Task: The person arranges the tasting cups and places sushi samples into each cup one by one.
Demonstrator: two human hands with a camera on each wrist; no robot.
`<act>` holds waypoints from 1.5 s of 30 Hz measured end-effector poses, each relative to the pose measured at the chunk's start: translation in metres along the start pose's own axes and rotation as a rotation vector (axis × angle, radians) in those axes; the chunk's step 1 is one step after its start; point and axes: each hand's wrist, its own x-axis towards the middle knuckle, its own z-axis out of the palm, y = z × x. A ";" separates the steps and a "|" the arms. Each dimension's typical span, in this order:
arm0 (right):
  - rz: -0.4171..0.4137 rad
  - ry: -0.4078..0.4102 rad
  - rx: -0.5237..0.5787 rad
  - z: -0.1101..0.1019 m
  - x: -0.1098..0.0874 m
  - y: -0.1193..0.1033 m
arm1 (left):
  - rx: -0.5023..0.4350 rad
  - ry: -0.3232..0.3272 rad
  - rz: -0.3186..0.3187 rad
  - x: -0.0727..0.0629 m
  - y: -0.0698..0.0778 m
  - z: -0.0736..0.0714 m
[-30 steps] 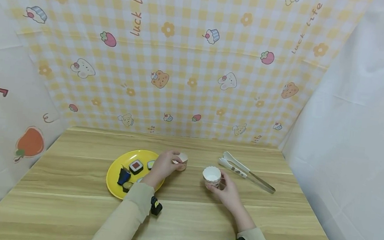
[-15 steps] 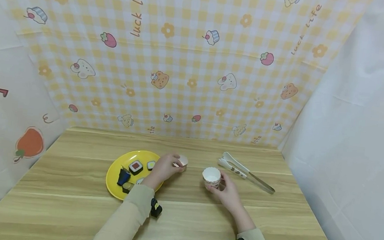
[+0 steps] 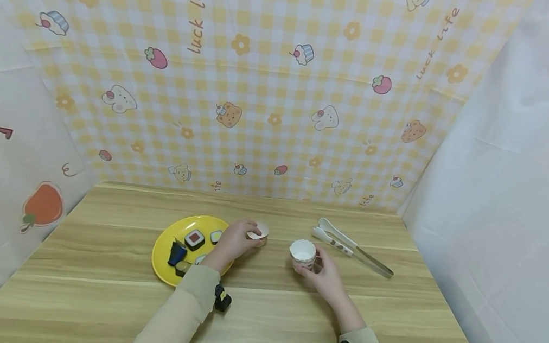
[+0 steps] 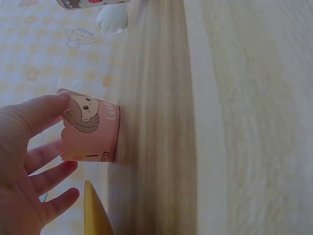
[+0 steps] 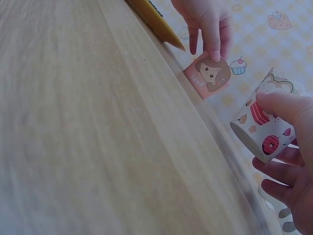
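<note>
My left hand (image 3: 235,243) pinches a pink paper baking cup (image 4: 95,139) by its rim, thumb on the outside. A cartoon girl and the word LOVE are printed on the cup's side. In the left wrist view its base is close to the wooden table (image 4: 161,147). My right hand (image 3: 328,278) grips a white paper baking cup (image 5: 264,117) with printed sweets, thumb on one side and fingers on the other. From the head view this white cup has its scalloped mouth up, and its white inside shows. The two cups are apart, side by side.
A yellow plate (image 3: 163,238) on the left carries several toy sushi pieces, such as a roll (image 3: 194,238); my left forearm partly covers it. White-tipped tongs (image 3: 346,244) lie behind and right of the right hand. A checked cloth (image 3: 277,144) hangs along the back edge.
The pink cup has tipped a little in my left hand, so more of its inside shows in the head view. The right hand and the white cup stay in place.
</note>
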 end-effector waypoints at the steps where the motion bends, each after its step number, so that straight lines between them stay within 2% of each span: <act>1: -0.002 0.001 -0.001 0.000 0.000 0.000 | -0.001 0.004 0.001 0.000 0.000 0.000; 13: 0.011 -0.002 0.002 0.001 0.001 0.002 | -0.039 0.070 0.034 -0.002 0.009 -0.003; 20: 0.026 0.010 0.010 0.006 0.010 0.037 | -0.017 0.084 0.093 -0.002 0.017 -0.003; 24: 0.014 0.012 0.010 0.007 0.011 0.044 | -0.014 0.096 0.141 -0.003 0.023 -0.003; 31: -0.001 0.014 0.007 0.006 0.011 0.043 | -0.025 0.115 0.229 -0.006 0.029 -0.002; 40: -0.005 0.013 0.011 0.005 0.010 0.040 | -0.079 0.102 0.276 -0.008 0.036 0.004; 45: -0.019 0.008 -0.001 0.005 0.009 0.038 | -0.064 0.076 0.295 -0.011 0.041 0.006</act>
